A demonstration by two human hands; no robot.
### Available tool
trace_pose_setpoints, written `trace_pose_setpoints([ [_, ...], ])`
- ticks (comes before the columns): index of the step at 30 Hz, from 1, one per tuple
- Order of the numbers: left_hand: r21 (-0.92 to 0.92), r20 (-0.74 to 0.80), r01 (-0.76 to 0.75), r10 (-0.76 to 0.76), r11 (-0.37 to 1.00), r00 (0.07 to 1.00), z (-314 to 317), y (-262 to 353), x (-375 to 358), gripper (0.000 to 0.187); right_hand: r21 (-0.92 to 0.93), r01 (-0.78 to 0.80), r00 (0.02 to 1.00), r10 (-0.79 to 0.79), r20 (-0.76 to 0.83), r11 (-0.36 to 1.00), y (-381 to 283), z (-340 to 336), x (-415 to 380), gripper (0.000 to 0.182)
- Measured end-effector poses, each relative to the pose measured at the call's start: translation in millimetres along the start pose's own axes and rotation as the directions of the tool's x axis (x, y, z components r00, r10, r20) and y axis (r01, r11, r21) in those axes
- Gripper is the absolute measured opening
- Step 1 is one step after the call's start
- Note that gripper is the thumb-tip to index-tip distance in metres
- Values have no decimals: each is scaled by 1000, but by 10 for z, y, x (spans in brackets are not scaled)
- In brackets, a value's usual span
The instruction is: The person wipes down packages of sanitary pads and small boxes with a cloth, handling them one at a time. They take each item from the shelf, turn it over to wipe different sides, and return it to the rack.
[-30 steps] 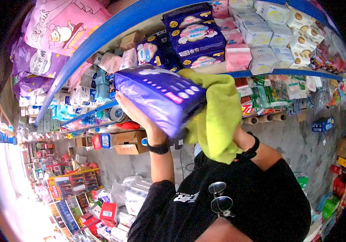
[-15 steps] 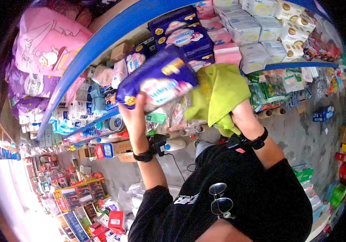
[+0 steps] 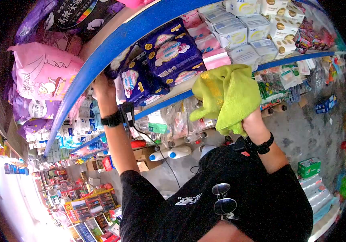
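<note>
My left hand reaches in at the left part of the shelf, fingers closed on the lower end of a purple package, partly hidden behind the blue shelf edge. Right of it, more purple packages are stacked on the shelf. A yellow-green cloth hangs bunched from my right hand, whose fingers are closed around its lower part, just in front of the shelf.
Pink packs and white packs fill the upper shelf to the right. Large pink bags lie at the left. Below stand white bottles with blue caps. A black cable hangs from the left wrist device.
My left hand has moved up and left with the purple package, from in front of the shelf to among the shelf goods. My right hand and the cloth have shifted slightly right.
</note>
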State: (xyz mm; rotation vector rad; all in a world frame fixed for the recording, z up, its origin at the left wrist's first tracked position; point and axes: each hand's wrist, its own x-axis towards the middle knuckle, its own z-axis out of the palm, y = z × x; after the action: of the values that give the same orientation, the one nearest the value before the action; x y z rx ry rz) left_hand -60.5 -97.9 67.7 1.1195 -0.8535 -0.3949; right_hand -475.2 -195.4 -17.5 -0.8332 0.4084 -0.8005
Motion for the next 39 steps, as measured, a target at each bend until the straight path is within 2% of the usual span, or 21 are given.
trace_pose_setpoints([
  [1,-1,5,0,0,1000,1000,-102,-116,150,35,-99,56,998,-53,34,994,-12,-9,-6,39],
  [2,743,149,-319,318,589,936,-311,-302,338,37,-196,113,992,-101,73,974,-23,-17,-12,39],
  [3,877,470,-371,382,-306,796,-421,-414,447,40,-197,116,992,-104,70,973,-10,-28,-16,39],
  [4,782,551,-414,205,-467,809,180,-76,131,40,-146,137,989,-128,69,980,17,-46,-13,39],
  [7,774,601,-507,187,-379,777,-17,-280,340,35,-61,119,993,-119,6,991,-14,-51,-29,40],
  [8,775,574,-472,154,-421,804,-47,-388,419,33,-19,82,995,-83,-50,996,-31,-50,-37,40],
  [12,707,605,-504,55,-496,794,-107,-621,710,31,-50,92,992,-96,-86,995,-100,-120,-41,42],
  [14,842,538,-502,228,-199,812,-136,-721,862,36,11,143,989,-142,-45,990,-89,-186,-57,44],
  [15,857,515,-491,242,-155,823,-113,-746,930,37,10,155,987,-154,-52,988,-93,-217,-61,44],
  [18,873,487,-465,220,-147,845,-31,-842,1077,37,-28,181,983,-181,-17,983,-97,-276,-80,44],
  [20,878,477,-455,199,-145,856,27,-902,1138,38,57,154,986,-150,-69,986,-96,-289,-87,45],
  [24,876,479,-460,147,-144,866,88,-909,1114,39,52,116,992,-113,-55,992,-91,-360,-104,46],
  [26,870,487,-471,101,-149,868,88,-868,1045,40,-103,144,987,-150,-57,984,-136,-343,-129,47],
  [30,836,518,-523,-80,-162,852,116,-690,839,41,-145,157,985,-165,-45,977,-162,-328,-104,46],
  [32,806,542,-573,-207,-145,814,167,-570,746,42,100,120,993,-120,-3,988,-121,-384,-67,48],
  [33,812,532,-564,-208,-149,821,286,-464,618,42,100,111,994,-112,6,989,-81,-440,-35,48],
  [34,962,273,-251,-299,111,914,532,-291,424,43,114,132,987,-142,82,985,-28,-510,-4,47],
  [35,939,24,132,-445,317,895,638,-185,299,46,131,151,973,-171,156,980,7,-539,8,46],
  [36,846,314,-190,-179,498,932,467,-295,240,32,147,129,977,-151,150,981,20,-527,10,46],
  [37,851,301,-179,-180,493,936,510,-189,108,32,170,90,985,-113,130,981,20,-494,-2,46],
  [39,747,554,-478,-37,461,832,685,84,-242,29,219,30,995,-51,90,975,35,-428,-13,47],
])
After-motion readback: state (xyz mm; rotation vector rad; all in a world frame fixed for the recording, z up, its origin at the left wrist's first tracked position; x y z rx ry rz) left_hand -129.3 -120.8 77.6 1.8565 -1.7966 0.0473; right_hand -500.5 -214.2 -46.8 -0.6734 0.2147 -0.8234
